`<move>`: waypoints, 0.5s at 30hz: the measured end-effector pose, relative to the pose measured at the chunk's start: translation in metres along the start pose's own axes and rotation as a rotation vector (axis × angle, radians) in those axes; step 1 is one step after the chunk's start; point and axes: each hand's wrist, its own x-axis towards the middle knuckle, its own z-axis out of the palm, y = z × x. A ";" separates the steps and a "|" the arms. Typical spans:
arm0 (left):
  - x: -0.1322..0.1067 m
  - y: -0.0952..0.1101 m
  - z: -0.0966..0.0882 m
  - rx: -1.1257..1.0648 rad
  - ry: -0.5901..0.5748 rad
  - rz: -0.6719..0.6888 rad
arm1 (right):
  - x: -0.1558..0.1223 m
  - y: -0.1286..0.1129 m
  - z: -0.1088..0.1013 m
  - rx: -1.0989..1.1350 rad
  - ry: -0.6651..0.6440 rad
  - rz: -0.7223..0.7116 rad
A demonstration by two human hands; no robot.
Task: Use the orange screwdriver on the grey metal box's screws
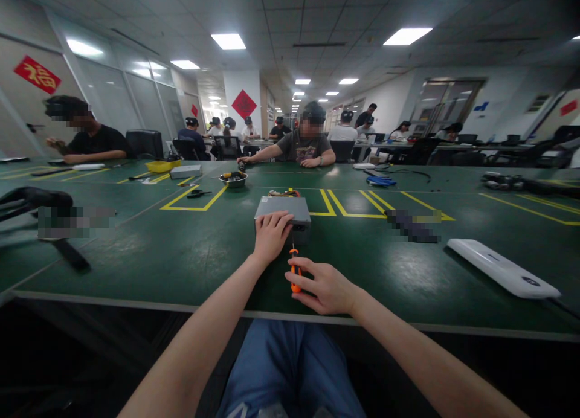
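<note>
A grey metal box (283, 209) with coloured wires at its far end lies on the green table (181, 249) in front of me. My left hand (270, 234) rests on the box's near left corner, fingers curled over its top. My right hand (319, 284) is closed round the orange handle of a screwdriver (294, 272), whose tip points at the box's near face.
A white flat device (501, 268) lies at the right. A metal bowl (233, 178), black pliers (197, 193), a yellow tray (162, 165) and blue-handled tool (380, 180) lie farther off. Two people sit across the table; others work behind.
</note>
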 end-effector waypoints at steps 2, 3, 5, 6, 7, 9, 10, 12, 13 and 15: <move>0.000 0.000 0.000 0.002 0.003 -0.002 | -0.002 0.001 0.003 0.016 0.046 0.020; 0.000 0.000 0.000 0.003 0.005 -0.003 | -0.002 0.001 0.004 0.032 0.064 0.031; 0.000 0.001 0.000 0.003 0.009 -0.004 | -0.002 0.002 0.004 0.065 0.068 0.048; 0.000 0.001 -0.001 0.003 0.011 -0.003 | -0.002 0.001 0.003 0.075 0.054 0.050; 0.000 0.001 -0.001 0.002 0.012 -0.002 | -0.001 0.001 0.002 0.077 0.031 0.047; 0.000 0.000 -0.001 0.003 0.011 0.000 | 0.001 0.000 -0.001 0.061 -0.015 0.027; 0.000 0.000 -0.001 0.004 0.009 0.000 | 0.001 0.000 -0.002 0.044 -0.031 0.014; 0.000 0.000 -0.001 0.008 0.002 0.000 | 0.001 -0.001 -0.002 0.008 -0.041 -0.001; 0.000 0.001 0.000 0.010 -0.002 -0.001 | 0.001 -0.001 -0.002 -0.004 -0.034 -0.001; 0.000 0.001 0.000 0.011 -0.006 -0.004 | -0.001 0.000 0.001 -0.005 -0.005 0.012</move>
